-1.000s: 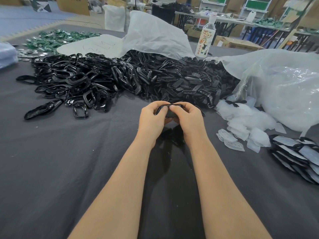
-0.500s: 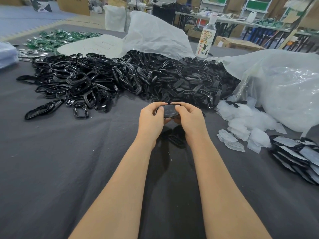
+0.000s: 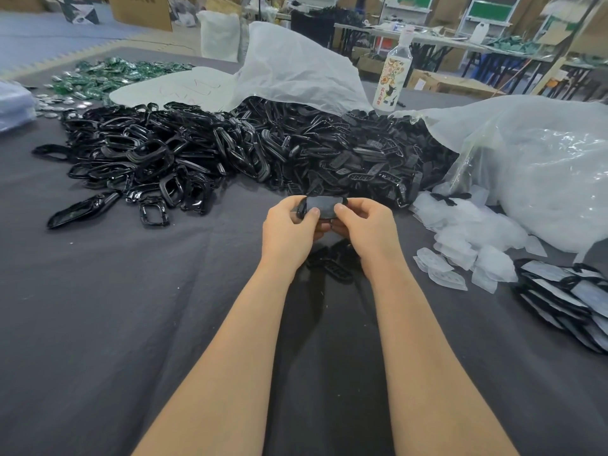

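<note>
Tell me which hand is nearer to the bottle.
Right. The right hand is closer to the person than the bottle, slightly to its left; the left hand is farther left. Both hold one black part.

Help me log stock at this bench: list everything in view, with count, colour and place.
cover: one, black, pinched between both hands
frames: large pile, glossy black, far left
button pads: large pile, matt black, far centre
loose pads: few, black, under the hands
film pieces: many, whitish, right of hands
wrapped pieces: stack, black-grey, right edge
bags: two, whitish, behind piles and at right
bottle: one, clear, behind piles
circuit boards: many, green, far left
cloth: one, dark grey, over table
left hand: one, pinching cover
right hand: one, pinching cover
</note>
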Available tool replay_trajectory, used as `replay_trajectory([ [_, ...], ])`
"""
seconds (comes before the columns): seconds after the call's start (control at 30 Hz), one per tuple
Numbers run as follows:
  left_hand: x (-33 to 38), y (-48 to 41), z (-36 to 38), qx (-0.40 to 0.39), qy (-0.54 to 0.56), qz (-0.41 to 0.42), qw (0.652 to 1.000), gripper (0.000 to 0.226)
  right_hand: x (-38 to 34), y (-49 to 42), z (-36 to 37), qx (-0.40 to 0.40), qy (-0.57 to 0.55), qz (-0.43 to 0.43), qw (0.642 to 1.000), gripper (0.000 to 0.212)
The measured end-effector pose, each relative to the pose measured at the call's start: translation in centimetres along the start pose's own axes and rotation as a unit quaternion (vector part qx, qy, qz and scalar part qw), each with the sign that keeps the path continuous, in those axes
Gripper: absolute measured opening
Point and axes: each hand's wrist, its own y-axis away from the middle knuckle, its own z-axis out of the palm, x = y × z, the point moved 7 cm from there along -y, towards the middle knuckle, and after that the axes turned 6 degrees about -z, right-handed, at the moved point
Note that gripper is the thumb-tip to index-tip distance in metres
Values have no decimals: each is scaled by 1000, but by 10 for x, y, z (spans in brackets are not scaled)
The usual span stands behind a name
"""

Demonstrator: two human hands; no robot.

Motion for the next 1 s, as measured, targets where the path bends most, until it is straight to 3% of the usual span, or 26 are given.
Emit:
replay_trajectory([
  [0.37, -1, -1, 0, 16, -14, 10, 1000, 13, 0, -1, 6, 2, 66, -26, 997, 8],
  [0.53, -2, -2, -1, 21, -31, 10, 999, 16, 0, 1, 8, -41, 49, -16, 998, 15],
  [0.83, 6, 3, 4, 12, -152, 47, 987, 26, 2, 0, 0, -14, 74, -6, 997, 15],
  [0.9, 5, 2, 1, 20, -133, 41, 990, 19, 1, 0, 2, -33, 68, -11, 997, 14],
  [1.0, 3, 1, 0, 15, -88, 24, 996, 27, -1, 0, 3, -45, 63, -22, 997, 18],
])
